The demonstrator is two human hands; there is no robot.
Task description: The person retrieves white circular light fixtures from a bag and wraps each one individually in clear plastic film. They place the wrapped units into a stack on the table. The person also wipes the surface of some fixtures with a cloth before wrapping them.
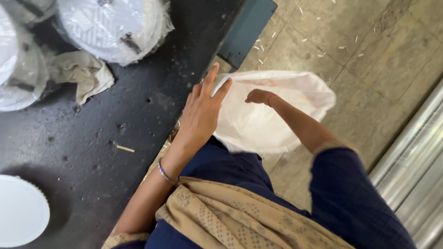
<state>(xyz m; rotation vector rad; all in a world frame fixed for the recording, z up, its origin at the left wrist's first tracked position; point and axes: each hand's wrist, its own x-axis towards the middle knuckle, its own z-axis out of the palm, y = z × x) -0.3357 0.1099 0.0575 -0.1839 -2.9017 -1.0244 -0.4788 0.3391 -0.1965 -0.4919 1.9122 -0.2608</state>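
Both our hands work a white bag (263, 124) beside the dark desk (92, 138): left grip (200, 113) spread apart at its rim, right grip (259, 96) curled inside, closure unclear.

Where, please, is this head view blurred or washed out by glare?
In the head view the right hand inside the white bag is motion-blurred; the plastic-wrapped discs glare brightly; the left hand and black table stay fairly sharp.

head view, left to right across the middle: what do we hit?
White disc → crumpled cloth → small stick → left hand → right hand inside the white bag → metal rails.
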